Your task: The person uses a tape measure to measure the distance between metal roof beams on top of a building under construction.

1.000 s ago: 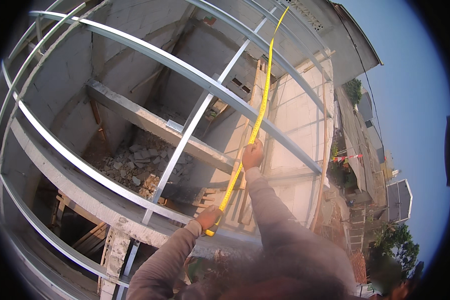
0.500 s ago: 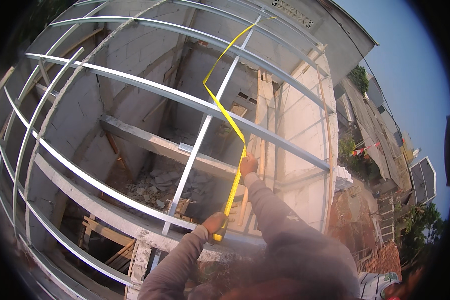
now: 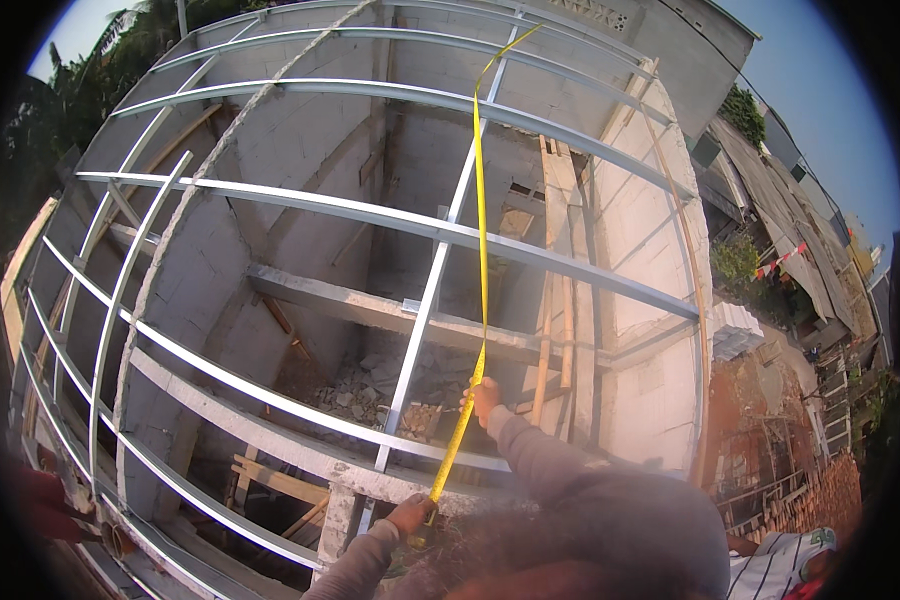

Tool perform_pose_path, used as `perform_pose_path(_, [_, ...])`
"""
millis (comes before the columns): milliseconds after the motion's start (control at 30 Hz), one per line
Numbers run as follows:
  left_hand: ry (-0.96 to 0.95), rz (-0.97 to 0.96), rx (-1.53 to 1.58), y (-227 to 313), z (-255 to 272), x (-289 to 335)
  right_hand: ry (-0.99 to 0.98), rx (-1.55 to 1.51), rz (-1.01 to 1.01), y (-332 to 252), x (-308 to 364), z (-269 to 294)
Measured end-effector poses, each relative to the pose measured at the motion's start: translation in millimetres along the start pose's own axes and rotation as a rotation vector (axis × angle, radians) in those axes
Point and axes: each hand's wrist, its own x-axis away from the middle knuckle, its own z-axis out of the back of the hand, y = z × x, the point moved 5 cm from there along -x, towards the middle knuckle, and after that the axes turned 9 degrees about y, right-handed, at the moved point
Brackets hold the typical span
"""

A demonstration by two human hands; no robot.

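Near six o'clock, your left hand has its grip wrapped on the yellow-and-dark tape-measure case, while your right hand, toward half past five, holds the long, thin yellow tape blade in its grip. From your hands the blade runs out to between twelve and one o'clock, passing in front of the silver metal roof bars. Grey broken rubble lies below them, toward seven o'clock.
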Motion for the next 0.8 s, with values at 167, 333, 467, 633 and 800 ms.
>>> perform_pose_path(167, [0.177, 0.284, 0.381, 9.2, 23.0, 50.2, -0.010, -0.115, 0.079, -10.4, 49.3, -26.4])
perform_pose_path(333, [0.141, 0.290, 0.212, 108.7, 69.8, 58.5, 0.085, -0.169, 0.219, -59.1, 73.2, -20.7])
perform_pose_path(467, [0.155, 0.240, 0.355, 100.3, 73.6, 63.8, -0.010, -0.197, 0.315, -96.8, 106.5, -24.0])
perform_pose_path(633, [0.207, 0.197, 0.357, 106.4, 86.1, 78.4, -0.050, -0.166, 0.327, -116.3, 132.7, -33.9])
perform_pose_path(800, [0.157, 0.299, 0.421, 103.6, 86.1, 82.2, -0.019, -0.079, 0.297, -106.6, 120.6, -37.3])
